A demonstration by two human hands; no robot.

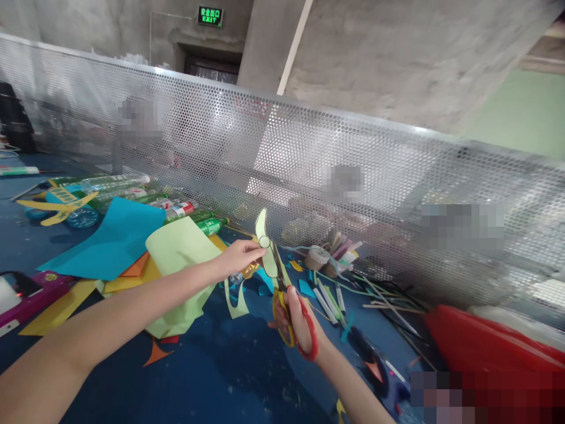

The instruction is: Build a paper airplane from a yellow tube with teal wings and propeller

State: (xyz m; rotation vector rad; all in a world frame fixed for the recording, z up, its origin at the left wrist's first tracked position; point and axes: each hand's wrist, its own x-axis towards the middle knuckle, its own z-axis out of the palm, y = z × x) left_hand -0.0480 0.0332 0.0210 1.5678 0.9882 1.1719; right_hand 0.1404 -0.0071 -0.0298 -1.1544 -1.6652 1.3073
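Note:
My left hand point(238, 258) pinches a pale green paper cut-out point(263, 235) with a drawn black outline, held upright above the blue table point(220, 377). My right hand point(296, 318) grips red-and-yellow-handled scissors point(291, 321), fingers through the loops. The scissor blades point up into the lower part of the cut-out. A loose strip of the same green paper point(236, 300) dangles below my left hand.
Sheets of coloured paper lie at left: a blue one point(110, 241), a light green one point(180, 259), yellow and orange ones. Plastic bottles point(176, 209) line a perforated metal screen point(309, 159). Markers and sticks point(335, 297) lie right of the scissors. A red object point(485, 344) sits at right.

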